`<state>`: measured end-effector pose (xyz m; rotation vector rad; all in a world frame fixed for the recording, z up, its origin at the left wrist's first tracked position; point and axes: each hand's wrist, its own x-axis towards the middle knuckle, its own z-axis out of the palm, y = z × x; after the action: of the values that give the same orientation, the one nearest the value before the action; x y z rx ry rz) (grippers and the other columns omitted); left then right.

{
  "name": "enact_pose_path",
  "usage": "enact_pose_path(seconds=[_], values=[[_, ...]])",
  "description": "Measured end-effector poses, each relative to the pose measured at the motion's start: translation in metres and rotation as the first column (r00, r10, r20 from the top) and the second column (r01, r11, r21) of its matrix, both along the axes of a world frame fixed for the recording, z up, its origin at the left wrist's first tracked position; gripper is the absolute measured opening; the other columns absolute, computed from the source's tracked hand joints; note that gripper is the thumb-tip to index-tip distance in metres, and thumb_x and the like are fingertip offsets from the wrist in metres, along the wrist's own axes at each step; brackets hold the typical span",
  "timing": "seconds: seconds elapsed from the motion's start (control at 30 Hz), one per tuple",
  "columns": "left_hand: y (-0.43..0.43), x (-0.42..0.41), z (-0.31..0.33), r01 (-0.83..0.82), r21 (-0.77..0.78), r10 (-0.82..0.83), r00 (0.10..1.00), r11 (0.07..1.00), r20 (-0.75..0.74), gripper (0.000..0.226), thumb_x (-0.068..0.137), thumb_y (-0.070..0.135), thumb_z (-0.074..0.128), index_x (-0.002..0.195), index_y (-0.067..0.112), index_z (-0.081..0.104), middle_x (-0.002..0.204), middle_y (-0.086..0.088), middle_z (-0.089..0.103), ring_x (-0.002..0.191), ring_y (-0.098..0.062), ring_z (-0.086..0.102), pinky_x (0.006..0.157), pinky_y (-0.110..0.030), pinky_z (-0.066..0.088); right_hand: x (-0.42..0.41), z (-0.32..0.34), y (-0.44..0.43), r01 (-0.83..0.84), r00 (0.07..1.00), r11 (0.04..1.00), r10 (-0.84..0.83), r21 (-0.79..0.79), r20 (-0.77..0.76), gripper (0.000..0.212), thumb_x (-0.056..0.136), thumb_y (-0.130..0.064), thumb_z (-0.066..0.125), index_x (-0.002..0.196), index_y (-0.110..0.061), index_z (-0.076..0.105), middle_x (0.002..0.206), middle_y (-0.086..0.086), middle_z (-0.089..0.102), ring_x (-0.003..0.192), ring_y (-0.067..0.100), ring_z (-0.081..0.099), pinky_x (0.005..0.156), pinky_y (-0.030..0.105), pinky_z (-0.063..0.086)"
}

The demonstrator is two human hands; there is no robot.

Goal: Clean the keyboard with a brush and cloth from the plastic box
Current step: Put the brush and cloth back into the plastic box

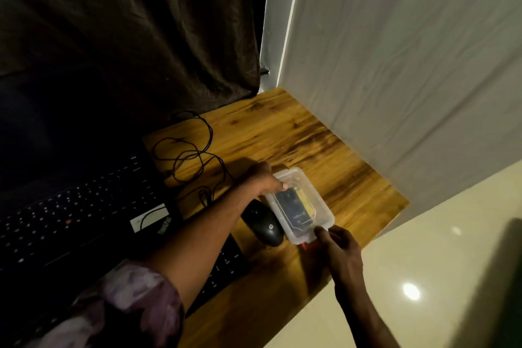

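A clear plastic box (310, 195) with a lid sits on the wooden desk, right of the mouse. Dark and yellow items show dimly through its lid; I cannot tell which is the brush or the cloth. My left hand (264, 178) grips the box's far left edge, thumb on the lid. My right hand (339, 246) pinches the box's near corner, where a red clip (304, 246) peeks out. A black keyboard (226, 263) lies under my left forearm, only its right end visible.
A black mouse (264, 224) lies touching the box's left side, its cable (192, 155) coiled behind. A black laptop (73, 215) stands open at the left. The wooden desk (296, 133) ends at a white wall on the right; tiled floor (409, 277) lies below.
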<state>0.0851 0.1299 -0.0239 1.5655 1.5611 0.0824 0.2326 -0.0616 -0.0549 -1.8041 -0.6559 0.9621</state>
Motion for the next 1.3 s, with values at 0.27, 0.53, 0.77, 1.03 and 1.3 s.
enact_pose_path(seconds=[0.27,0.53,0.77,1.03,1.3], values=[[-0.004,0.001,0.004,-0.060,0.035,0.057,0.996,0.998,0.067,0.065,0.080,0.026,0.082,0.134,0.008,0.050,0.131,-0.011,0.057,0.117,-0.026,0.056,0.088,-0.032,0.048,-0.012,0.010,-0.008,-0.106,0.942,0.979,0.042,0.175,0.334,0.044,0.089,-0.030,0.069,0.129,-0.033,0.052,0.092,-0.005,0.069,0.074,0.006,0.069,0.055,0.016,0.054],[-0.018,0.005,0.004,-0.140,0.182,0.116,0.984,0.973,0.134,0.039,0.075,0.021,0.085,0.108,0.007,0.069,0.107,-0.012,0.071,0.099,-0.027,0.067,0.071,-0.030,0.044,0.022,-0.005,-0.025,-0.466,0.717,0.878,0.304,0.108,0.627,0.049,0.094,-0.024,0.062,0.142,-0.028,0.050,0.118,-0.008,0.062,0.095,0.005,0.063,0.073,0.024,0.058],[-0.034,0.002,0.000,-0.175,0.322,0.136,0.981,0.931,0.142,0.024,0.078,0.027,0.081,0.098,0.016,0.074,0.097,-0.006,0.073,0.090,-0.023,0.068,0.067,-0.025,0.042,0.042,0.013,-0.006,-0.559,0.481,0.829,0.316,0.009,0.818,0.039,0.090,-0.048,0.059,0.124,-0.030,0.066,0.114,-0.009,0.052,0.091,0.011,0.058,0.065,0.014,0.049],[-0.044,-0.003,0.004,-0.183,0.373,0.118,0.975,0.910,0.190,0.031,0.085,0.023,0.076,0.116,0.018,0.072,0.103,0.000,0.068,0.094,-0.018,0.064,0.077,-0.027,0.050,0.050,0.012,0.009,-0.629,0.447,0.776,0.320,0.039,0.835,0.028,0.090,-0.042,0.066,0.111,-0.024,0.072,0.130,-0.005,0.054,0.097,0.011,0.062,0.061,0.027,0.058],[-0.047,-0.010,0.005,-0.089,0.357,0.034,0.987,0.930,0.157,0.041,0.095,0.029,0.065,0.135,0.021,0.059,0.129,-0.008,0.059,0.117,-0.026,0.057,0.093,-0.033,0.046,0.053,0.014,0.013,-0.643,0.528,0.763,0.380,0.065,0.759,0.022,0.083,-0.026,0.077,0.105,-0.025,0.074,0.130,-0.008,0.060,0.091,0.006,0.068,0.066,0.023,0.059]])
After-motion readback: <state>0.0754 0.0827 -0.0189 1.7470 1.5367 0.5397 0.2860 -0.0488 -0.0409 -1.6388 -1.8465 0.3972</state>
